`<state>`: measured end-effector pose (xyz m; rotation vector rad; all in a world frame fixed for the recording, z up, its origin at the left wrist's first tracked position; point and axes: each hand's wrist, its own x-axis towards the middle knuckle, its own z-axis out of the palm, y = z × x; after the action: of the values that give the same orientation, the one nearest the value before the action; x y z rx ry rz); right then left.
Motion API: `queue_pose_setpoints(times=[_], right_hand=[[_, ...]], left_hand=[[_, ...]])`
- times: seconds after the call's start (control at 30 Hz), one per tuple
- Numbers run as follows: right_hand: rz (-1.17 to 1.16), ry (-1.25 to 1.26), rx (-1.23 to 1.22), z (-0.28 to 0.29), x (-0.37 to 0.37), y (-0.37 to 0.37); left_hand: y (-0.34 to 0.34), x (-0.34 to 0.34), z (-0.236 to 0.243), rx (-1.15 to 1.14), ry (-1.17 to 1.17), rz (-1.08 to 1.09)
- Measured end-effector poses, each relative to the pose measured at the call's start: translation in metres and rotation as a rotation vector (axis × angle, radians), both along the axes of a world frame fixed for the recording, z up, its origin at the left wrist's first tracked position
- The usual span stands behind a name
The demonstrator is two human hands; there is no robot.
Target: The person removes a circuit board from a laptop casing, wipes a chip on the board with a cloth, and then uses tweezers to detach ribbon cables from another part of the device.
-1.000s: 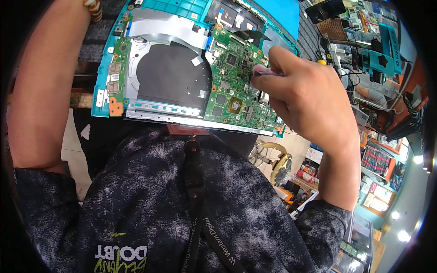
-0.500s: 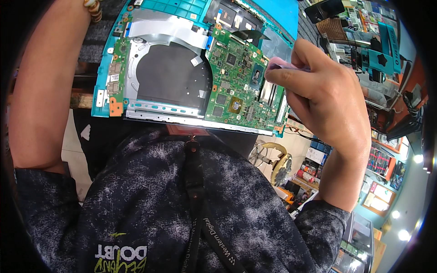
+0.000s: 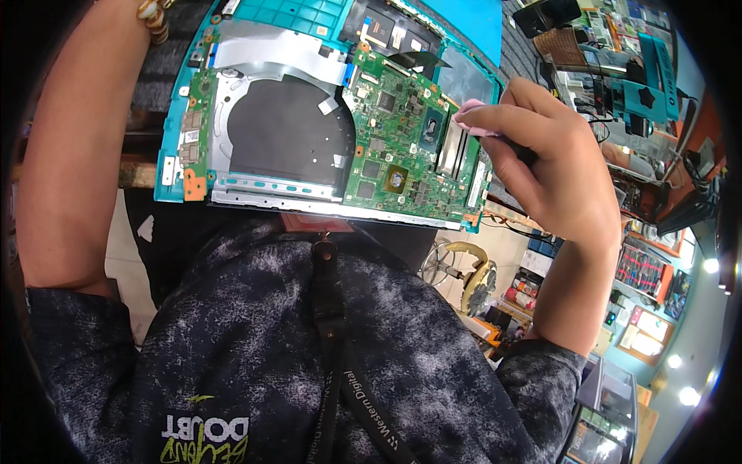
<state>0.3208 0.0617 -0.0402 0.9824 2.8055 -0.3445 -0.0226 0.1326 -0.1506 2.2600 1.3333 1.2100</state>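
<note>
My right hand [image 3: 553, 158] pinches a crumpled pink cloth [image 3: 475, 120] between thumb and fingers, beside the memory slot area. Below it lies an opened laptop base [image 3: 168, 158] with a teal casing. Its green circuit board [image 3: 379, 124] is exposed, with a bare processor chip [image 3: 432, 130] close to the cloth and a smaller square chip [image 3: 396, 179] nearer me. A white ribbon cable [image 3: 282, 58] crosses above the round fan opening [image 3: 286, 127]. My left forearm [image 3: 73, 147], with a beaded bracelet at the wrist, runs up past the top edge, so that hand is out of sight.
A dark grey ribbed mat [image 3: 464, 23] lies under the laptop base. At the right stand a black phone-like device [image 3: 547, 15], a woven brown box [image 3: 558, 46] and a teal tool stand [image 3: 645, 100]. A round stool or wheel-like frame [image 3: 464, 267] is on the floor below.
My right hand has shifted slightly, and the cloth has moved off the edge of the processor chip, which now shows more fully. The thumb sits lower, farther from the index finger.
</note>
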Motion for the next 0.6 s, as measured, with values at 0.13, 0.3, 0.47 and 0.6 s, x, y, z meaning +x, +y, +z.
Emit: queue_pose_setpoints(times=[0.13,0.3,0.47,0.6], right_hand=[[-0.05,0.156,-0.111,-0.007,0.014,0.008],[-0.26,0.372,-0.445,-0.015,0.036,0.011],[-0.385,0.487,-0.714,-0.016,0.055,0.012],[-0.361,0.644,-0.749,-0.025,0.065,0.012]], left_hand=[[-0.005,0.005,0.004,0.006,-0.024,-0.019],[-0.018,0.013,0.0,0.223,0.079,0.086],[-0.009,0.008,0.01,0.024,0.009,-0.001],[-0.011,0.007,0.009,0.017,0.015,0.034]])
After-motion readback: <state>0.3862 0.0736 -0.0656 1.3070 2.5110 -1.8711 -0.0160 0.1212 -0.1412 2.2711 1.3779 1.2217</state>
